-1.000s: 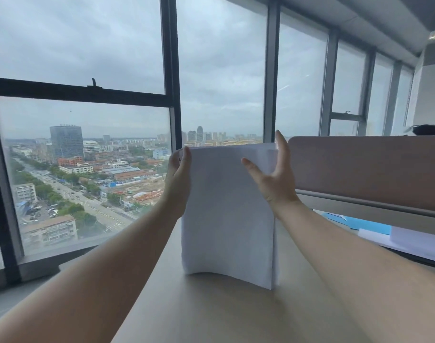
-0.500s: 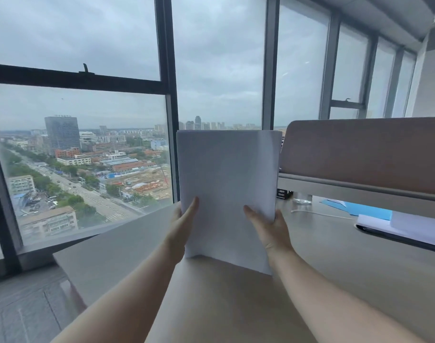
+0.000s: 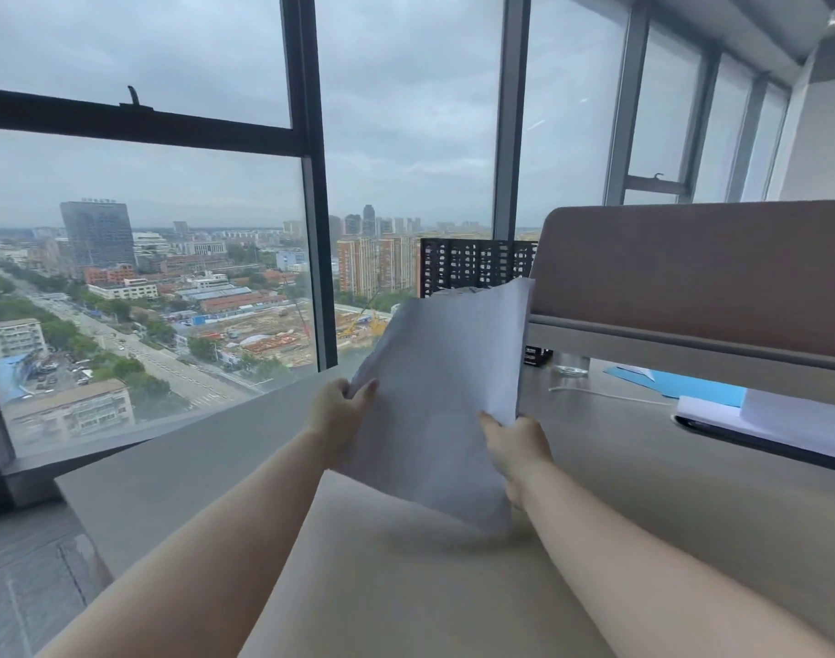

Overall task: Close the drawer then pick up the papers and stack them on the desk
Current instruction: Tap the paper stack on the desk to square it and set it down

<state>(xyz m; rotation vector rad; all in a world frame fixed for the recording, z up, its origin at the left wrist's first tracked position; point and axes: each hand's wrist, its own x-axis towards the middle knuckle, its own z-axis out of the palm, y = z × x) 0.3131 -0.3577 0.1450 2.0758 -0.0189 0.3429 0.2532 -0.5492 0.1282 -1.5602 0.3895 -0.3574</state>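
On the far left I see the tall dark-framed window (image 3: 306, 192), its lower corner cut off by the frame edge. My left hand (image 3: 337, 413) is closed in a pinch on the left edge of the sheaf of plain white papers (image 3: 446, 406), thumb over the front face, the other fingers hidden behind the sheets. The papers tilt to the right above the pale beige flat-topped bench (image 3: 406, 591); their lower corner is blurred, so I cannot tell whether it touches the bench. My right hand (image 3: 517, 448) grips the right edge low down, thumb in front, fingers hidden behind. Behind the papers a black perforated metal rack (image 3: 472, 261) is partly covered. Right of it stands the grey-brown padded divider panel (image 3: 700, 273), and beneath it a blue folder (image 3: 691, 387) is half hidden.
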